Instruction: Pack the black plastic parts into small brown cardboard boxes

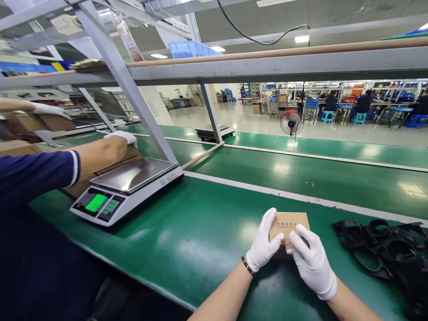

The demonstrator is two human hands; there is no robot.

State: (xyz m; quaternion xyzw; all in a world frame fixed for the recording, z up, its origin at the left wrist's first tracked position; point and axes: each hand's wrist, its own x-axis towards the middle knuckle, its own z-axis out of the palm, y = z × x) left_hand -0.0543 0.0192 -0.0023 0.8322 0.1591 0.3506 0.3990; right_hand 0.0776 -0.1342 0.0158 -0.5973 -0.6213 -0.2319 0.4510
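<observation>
- One green surface point(207, 232) runs across the whole view, with a white stripe along its far edge and a second green lane beyond it.
- One grey metal frame point(127, 84) stands over the surface, its slanted post coming down beside the scale.
- One co-worker's arm point(50, 167) in a dark blue sleeve reaches in from the left, its white-gloved hand resting on brown cartons behind the scale; a second gloved hand shows further back at the left edge.
- One digital scale point(129, 189) sits on the surface at the left, with a bare steel pan and one lit green display on its front panel.
- One heap of black plastic parts point(384, 249) lies on the surface at the right, well apart from the scale; the pieces are too tangled to count.
- Two hands, both in white gloves: the left hand point(264, 247) grips the near left corner of the box, and the right hand point(312, 263) grips its near right side, fingers curled over the top. A beaded bracelet sits on the left wrist.
- One small cardboard box point(289, 225) lies flat on the surface, just left of the black parts. It is plain brown and closed, with a short line of dark print on top, partly covered by the fingers.
</observation>
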